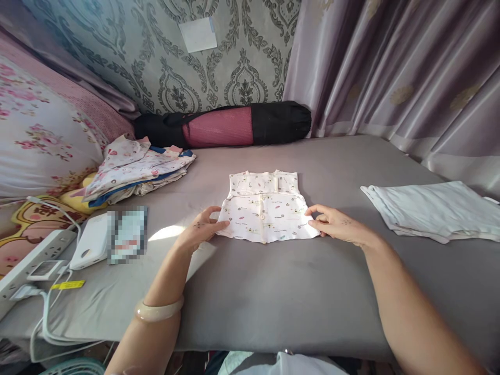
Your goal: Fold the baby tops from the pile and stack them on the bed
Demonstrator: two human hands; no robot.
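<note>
left hand [203, 227]: pinches printed shirt [242, 214] by its near edge; right hand [340, 224]: pinches opposite edge; shirt between hands, probably held flat

Left forearm [169, 276]: bare, fitted with one smooth, glossy, cream-coloured round bangle [161, 311]. Right forearm [402, 297]: bare. Left hand [201, 227] and right hand [339, 224]: small dark dotted markings on each back. Torso: pale blue-grey fabric garment [302, 364], partly visible.

Black-and-pink bag [217, 126] by patterned wall [152, 57]; power strip [36, 261] left, purple curtain [371, 67] right.
</note>
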